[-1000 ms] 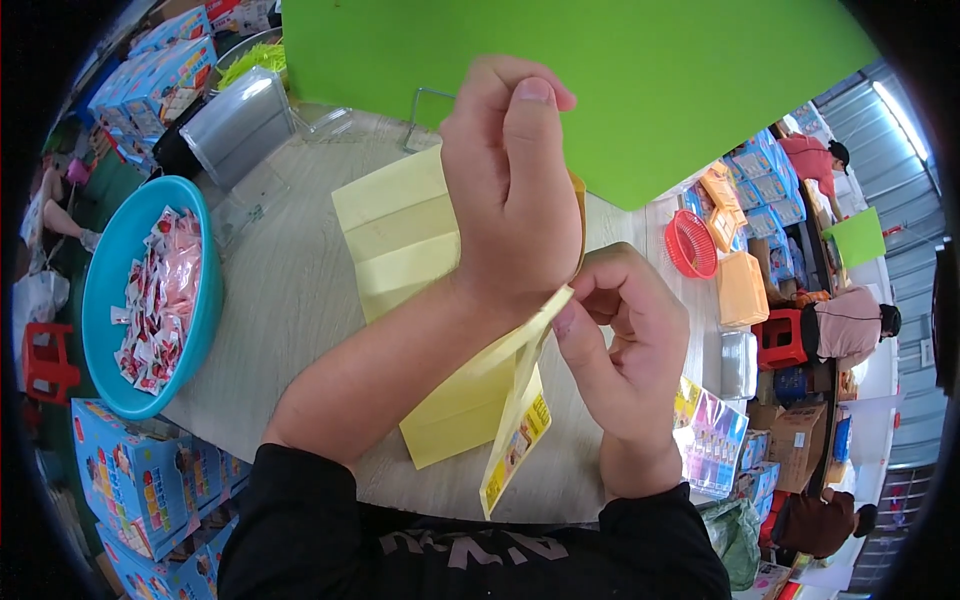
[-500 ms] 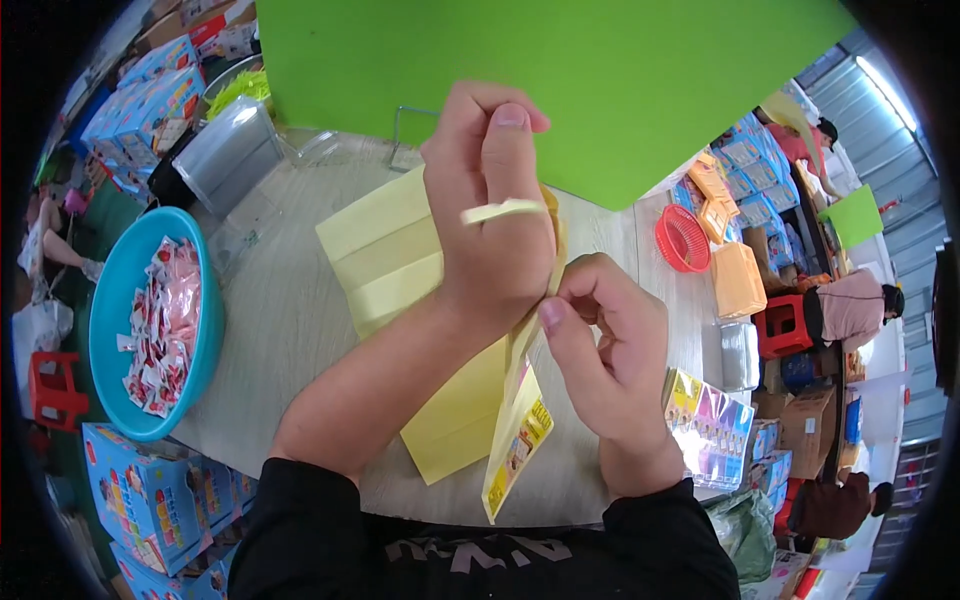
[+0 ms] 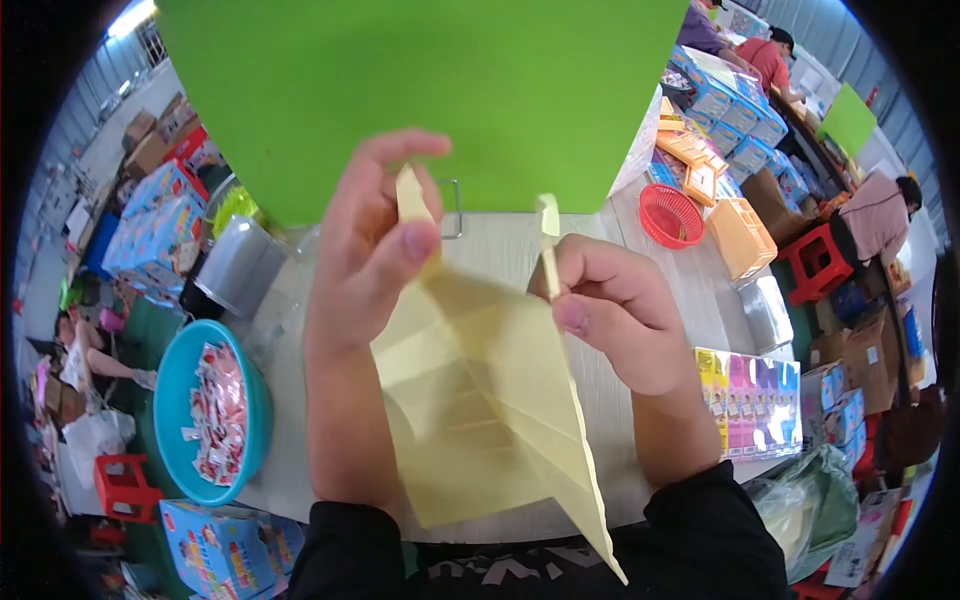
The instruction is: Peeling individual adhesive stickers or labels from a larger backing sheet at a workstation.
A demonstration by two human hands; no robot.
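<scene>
A pale yellow folding-card blank (image 3: 480,400) with crease lines stands tilted over the table in front of me, its plain side towards me. My left hand (image 3: 372,245) has its thumb and fingers around a narrow flap at the card's upper left corner. At the upper right, my right hand (image 3: 622,315) pinches the card's edge between thumb and bent forefinger; a small tab sticks up above that grip. The lower right edge of the card slants down close to my shirt.
Left stands a turquoise basin (image 3: 262,410) of small red-and-white packets. Right lies a clear-wrapped pack of coloured cartons (image 3: 750,405), with a red basket (image 3: 671,216) and orange trays (image 3: 740,240) beyond. A green board (image 3: 430,100) rises at the back, near a bent wire (image 3: 458,210).
My left hand has swung left, away from my right. The card has spread open between the hands, and its printed face no longer shows. The view has shifted.
</scene>
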